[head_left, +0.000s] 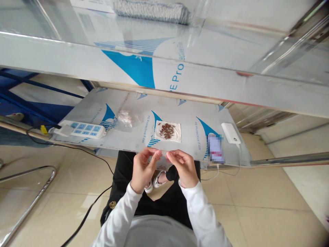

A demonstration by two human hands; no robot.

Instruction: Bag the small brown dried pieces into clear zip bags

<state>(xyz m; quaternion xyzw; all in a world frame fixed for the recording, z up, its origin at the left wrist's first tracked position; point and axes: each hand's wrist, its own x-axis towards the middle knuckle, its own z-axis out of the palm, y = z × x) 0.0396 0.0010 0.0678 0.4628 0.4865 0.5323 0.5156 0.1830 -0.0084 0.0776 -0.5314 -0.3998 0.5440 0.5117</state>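
My left hand point(145, 168) and my right hand point(183, 167) are held close together just in front of the shelf's near edge, above my lap. Thumb and fingers are pinched on each hand. Between them stretches a thin see-through plastic bag point(163, 165), gripped along its upper edge from both sides; its lower part hangs over my knees and is hard to make out. Just beyond my fingers, a heap of small dark brown pieces point(167, 131) lies on a white square sheet point(177, 137). Left of it rests a clear bag with small pinkish packets point(125, 118).
A white power strip point(86, 129) is at the left of the film-covered shelf point(128, 140). On the right lie a phone point(216, 148) and a white power bank point(230, 133), with cables. An upper shelf point(205, 75) overhangs the back; a grey fluffy roll point(151, 12) sits there.
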